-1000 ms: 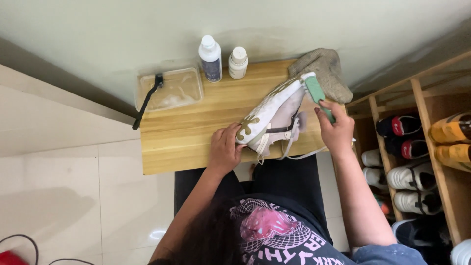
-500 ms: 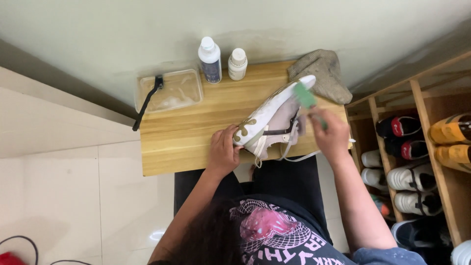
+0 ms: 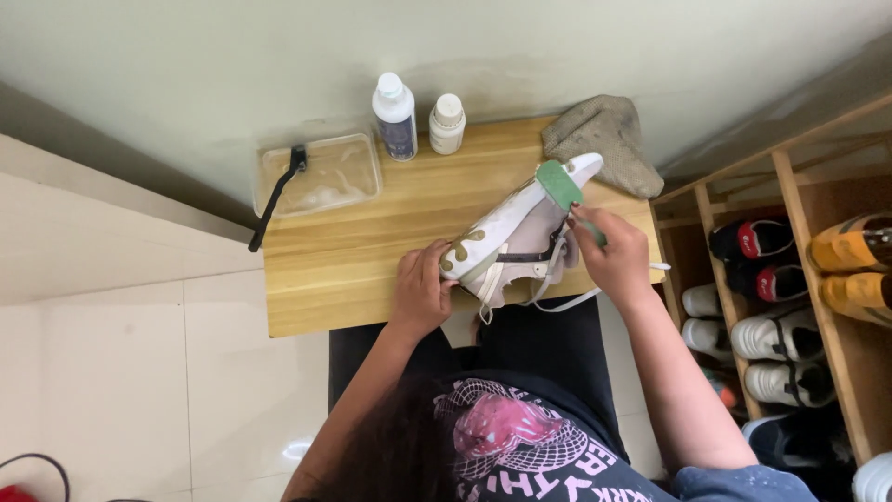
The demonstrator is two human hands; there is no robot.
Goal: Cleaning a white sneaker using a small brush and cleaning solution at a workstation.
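A white shoe (image 3: 513,228) with olive-gold patches lies tilted on its side on the small wooden table (image 3: 353,251). My left hand (image 3: 421,290) grips its heel end near the table's front edge. My right hand (image 3: 613,256) holds a green brush (image 3: 560,186) whose head rests against the shoe's sole edge near the toe. White laces hang from the shoe over the table's front.
A clear plastic tub (image 3: 321,175) of water with a black brush (image 3: 275,195) across its rim stands at the back left. Two white bottles (image 3: 395,116) stand by the wall. A grey-brown cloth (image 3: 604,139) lies at the back right. A wooden shoe rack (image 3: 790,279) with several shoes is to the right.
The green brush has slid from the shoe's toe tip toward the middle of the sole edge, and my right hand moved left with it. My left hand stayed on the heel.
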